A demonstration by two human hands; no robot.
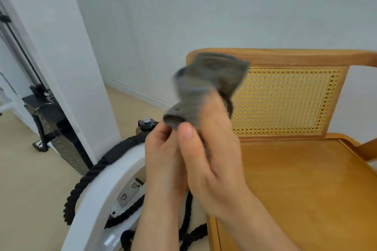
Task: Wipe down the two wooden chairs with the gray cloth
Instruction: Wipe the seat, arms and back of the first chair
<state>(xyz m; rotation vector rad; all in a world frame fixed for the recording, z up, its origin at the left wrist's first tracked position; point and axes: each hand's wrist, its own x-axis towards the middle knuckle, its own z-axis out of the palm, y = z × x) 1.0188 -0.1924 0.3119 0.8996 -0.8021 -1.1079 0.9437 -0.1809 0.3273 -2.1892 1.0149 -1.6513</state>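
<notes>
**Bunched gray cloth (208,87) held before wooden chair (295,189)**

Beige floor (30,169) lies open at left, beyond a curved white frame (102,189) and a coiled black rope (80,186). The chair fills the right, its smooth, flat seat beside the wrists. The left hand (163,159) pinches the cloth's lower end; the right hand (212,159) curls round its middle. The soft, blurred cloth overlaps the woven cane back (285,102).

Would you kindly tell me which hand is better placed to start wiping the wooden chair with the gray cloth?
Probably right. The right hand holds most of the gray cloth and is nearer the wooden chair; the left hand only pinches the cloth's lower end, on the side away from the seat.
</notes>
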